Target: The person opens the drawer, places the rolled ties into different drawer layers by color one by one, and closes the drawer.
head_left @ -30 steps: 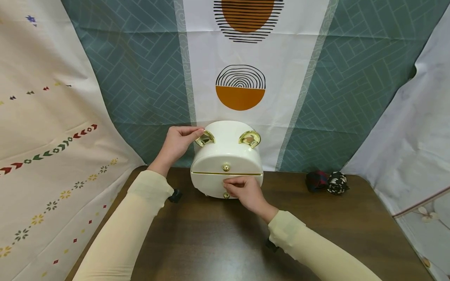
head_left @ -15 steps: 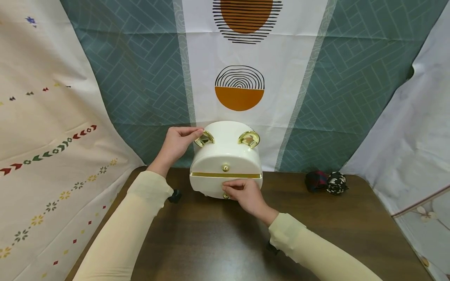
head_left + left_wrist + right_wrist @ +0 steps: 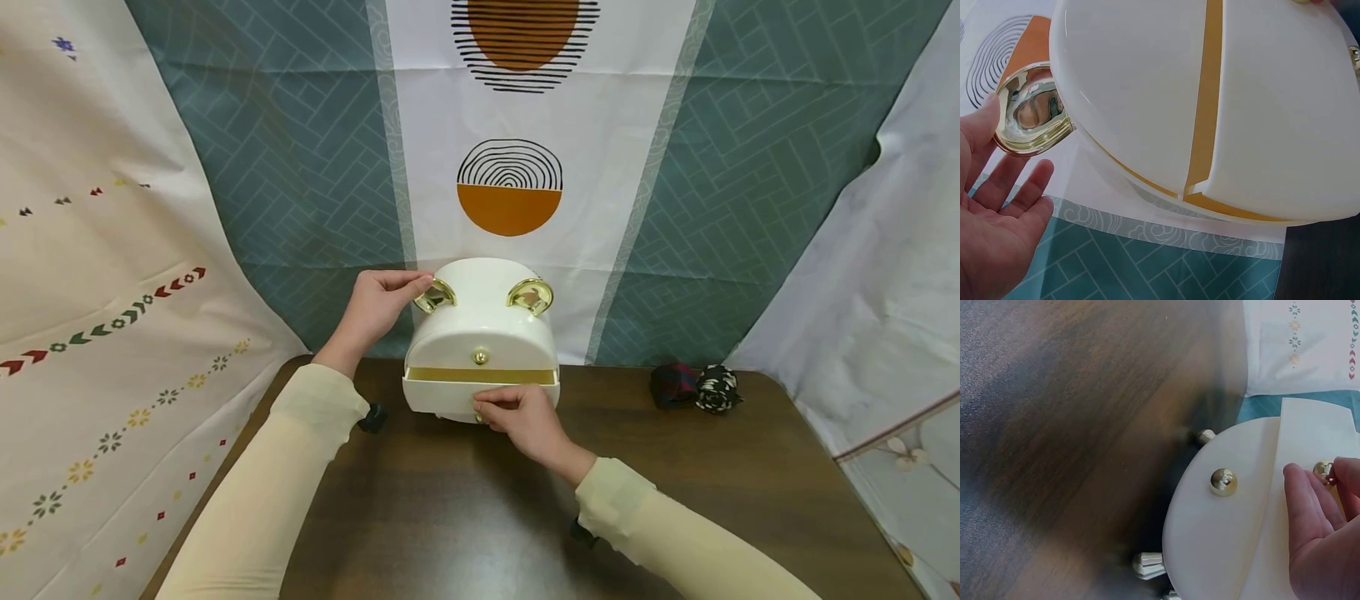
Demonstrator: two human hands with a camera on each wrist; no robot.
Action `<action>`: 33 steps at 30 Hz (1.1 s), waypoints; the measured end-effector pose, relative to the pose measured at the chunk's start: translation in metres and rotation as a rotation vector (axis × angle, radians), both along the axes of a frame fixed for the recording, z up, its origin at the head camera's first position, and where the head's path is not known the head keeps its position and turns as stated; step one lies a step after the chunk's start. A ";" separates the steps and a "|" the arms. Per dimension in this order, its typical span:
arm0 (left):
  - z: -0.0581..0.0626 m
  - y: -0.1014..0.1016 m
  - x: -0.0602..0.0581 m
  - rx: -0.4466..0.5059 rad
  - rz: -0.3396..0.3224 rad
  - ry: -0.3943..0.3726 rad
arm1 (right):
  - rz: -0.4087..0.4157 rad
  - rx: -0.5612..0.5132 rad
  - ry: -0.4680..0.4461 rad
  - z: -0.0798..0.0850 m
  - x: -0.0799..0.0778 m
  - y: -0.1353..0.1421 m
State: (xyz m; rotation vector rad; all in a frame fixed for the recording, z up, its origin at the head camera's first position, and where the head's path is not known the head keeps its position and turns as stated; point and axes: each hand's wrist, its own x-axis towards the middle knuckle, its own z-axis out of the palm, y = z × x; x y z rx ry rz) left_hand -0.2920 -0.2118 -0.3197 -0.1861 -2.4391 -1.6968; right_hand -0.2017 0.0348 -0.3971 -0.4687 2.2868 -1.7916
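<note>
Found the white box [image 3: 480,321] at the far middle of the bench [image 3: 465,517], close before the hanging cloth [image 3: 300,167]. Found its lower drawer [image 3: 450,398] already drawn a little way out toward the person, with a gold band showing along the open gap above it. Judged the opening as only begun: not yet far enough out to show anything inside, with most of the drawer's travel probably left. Saw the upper front, with the upper knob [image 3: 481,357], flush and untouched.

Noted the right hand [image 3: 525,417] at the drawer front, its grip closed in a pinch on the lower knob [image 3: 1323,470], thumb and fingertips curled around it. Noted the left hand [image 3: 375,304] at the left side of the top, its grip open, fingers relaxed and touching the left gold ear [image 3: 437,294], apparently to steady the box. Left the right gold ear [image 3: 531,295] free.

About materials: smooth, glossy white shell, most likely hard plastic, rounded like a dome above and flat in front. Mirror-bright gold on both ears, shaped like small cups, and on the two little ball knobs. Short pale feet [image 3: 1147,564] under the box, ribbed as far as the blur allowed to tell. Dark brown wood grain on the bench, with a dull shine. Soft, creased fabric behind, printed with teal herringbone and orange half circles. Two small rolled cloths [image 3: 696,387], one dark red and one black with white, well apart to the right.
</note>
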 end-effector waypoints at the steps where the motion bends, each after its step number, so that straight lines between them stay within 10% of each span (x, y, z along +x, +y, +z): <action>1: 0.001 0.000 0.000 -0.001 0.000 -0.001 | 0.000 0.003 -0.003 0.001 0.000 0.000; 22: 0.002 0.000 0.003 -0.011 -0.009 -0.003 | 0.010 0.010 0.004 -0.001 0.012 0.001; 33: 0.024 0.008 0.023 0.000 -0.021 -0.031 | -0.011 -0.003 0.008 -0.023 0.008 0.000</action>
